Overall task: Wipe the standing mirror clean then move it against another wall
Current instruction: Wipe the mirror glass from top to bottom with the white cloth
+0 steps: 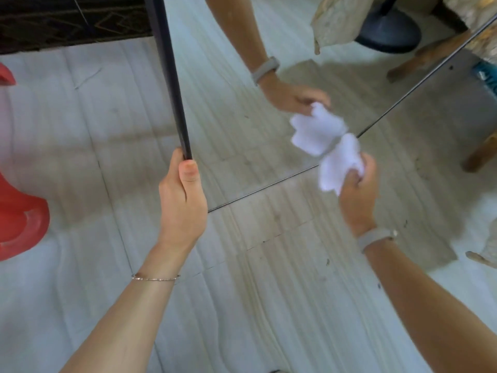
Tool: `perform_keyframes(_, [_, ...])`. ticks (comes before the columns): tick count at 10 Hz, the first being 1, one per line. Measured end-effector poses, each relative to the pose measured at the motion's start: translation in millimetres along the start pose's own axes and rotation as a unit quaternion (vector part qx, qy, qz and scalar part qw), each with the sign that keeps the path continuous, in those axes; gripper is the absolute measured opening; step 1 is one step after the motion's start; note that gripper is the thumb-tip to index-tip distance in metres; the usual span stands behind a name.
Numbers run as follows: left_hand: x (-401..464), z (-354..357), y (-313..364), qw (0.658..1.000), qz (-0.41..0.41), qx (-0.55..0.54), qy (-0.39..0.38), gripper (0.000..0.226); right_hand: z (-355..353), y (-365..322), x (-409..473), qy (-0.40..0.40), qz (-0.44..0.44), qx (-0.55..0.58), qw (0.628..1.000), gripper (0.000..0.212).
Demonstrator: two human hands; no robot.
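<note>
The standing mirror point(242, 109) has a thin black frame and fills the upper middle of the head view, tilted, with one corner near the centre right. My left hand point(184, 200) grips the mirror's left frame edge at its near corner, thumb on the glass side. My right hand point(356, 192) holds a crumpled white cloth point(340, 164) pressed against the mirror's right corner edge. The glass reflects my right hand, its grey wristband and the cloth.
A red plastic stool point(18, 211) stands at the left edge on the pale tiled floor point(255, 292). A dark patterned furniture base point(67, 20) runs along the top left. Wooden furniture legs point(481, 154) stand at the right. The mirror reflects a dark round fan base.
</note>
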State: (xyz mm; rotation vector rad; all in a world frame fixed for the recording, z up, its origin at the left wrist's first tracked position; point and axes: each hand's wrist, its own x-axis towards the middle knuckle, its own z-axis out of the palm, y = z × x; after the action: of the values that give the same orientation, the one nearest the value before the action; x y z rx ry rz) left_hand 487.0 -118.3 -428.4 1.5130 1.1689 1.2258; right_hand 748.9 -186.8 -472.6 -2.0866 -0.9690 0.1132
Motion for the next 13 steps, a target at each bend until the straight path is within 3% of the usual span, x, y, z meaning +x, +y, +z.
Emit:
perform_keyframes(1, [0.0, 0.4, -1.4, 1.0, 0.007, -0.001, 0.001, 0.033, -1.9, 22.8, 42.2, 0.063, 0.088, -0.02, 0.994, 0.038])
perform_keyframes(2, [-0.1, 0.3, -4.3, 1.0, 0.012, 0.003, -0.003, 0.035, 21.4, 32.9, 73.6, 0.081, 0.189, -0.028, 0.978, 0.019])
perform_keyframes(3, [2.1, -2.3, -6.9, 1.0, 0.021, 0.013, -0.004, 0.037, 42.2, 32.5, 69.2, 0.098, 0.305, -0.038, 0.946, 0.014])
perform_keyframes(4, [1.7, -5.2, -7.4, 1.0, 0.018, 0.012, -0.011, 0.034, 69.9, 37.9, 55.3, 0.14, 0.324, 0.51, 0.785, 0.03])
perform_keyframes(5, [1.0, -4.8, -6.5, 0.999, 0.024, 0.019, -0.015, 0.036, 85.6, -3.2, -2.8, 0.031, 0.206, 0.22, 0.953, 0.051])
perform_keyframes(6, [-0.7, -3.8, -7.8, 1.0, 0.014, 0.021, -0.007, 0.039, 91.5, -37.0, -63.3, -0.2, 0.058, 0.229, 0.951, 0.031])
perform_keyframes(7, [0.3, -3.7, -9.4, 0.999, -0.001, 0.032, 0.007, 0.032, 76.6, -60.2, -146.0, -0.471, -0.086, 0.16, 0.863, 0.015])
perform_keyframes(8, [3.0, -5.5, -8.0, 1.0, -0.006, 0.026, -0.009, 0.03, 61.0, -55.7, -133.5, -0.394, -0.059, 0.164, 0.902, 0.01])
perform_keyframes(9, [2.3, -7.7, -6.2, 0.999, -0.001, 0.019, -0.028, 0.031, 44.9, -33.9, -89.0, -0.203, 0.074, 0.155, 0.964, 0.011])
perform_keyframes(10, [0.0, -10.4, -3.0, 0.999, -0.003, 0.011, -0.042, 0.028, 40.8, -19.8, -41.2, 0.042, 0.141, 0.123, 0.981, 0.018])
perform_keyframes(11, [0.5, -12.2, -2.6, 0.999, -0.01, 0.011, -0.05, 0.03, 70.3, -28.8, -32.6, 0.082, 0.168, 0.152, 0.97, 0.019])
perform_keyframes(12, [3.0, -14.7, -5.6, 0.997, -0.003, 0.018, -0.069, 0.038, 112.9, -67.5, -76.1, 0.01, 0.187, 0.158, 0.97, 0.034])
perform_keyframes(13, [3.0, -16.7, -2.8, 0.996, -0.022, 0.016, -0.086, 0.04, 129.8, -93.3, -154.0, -0.143, 0.135, 0.142, 0.97, 0.028])
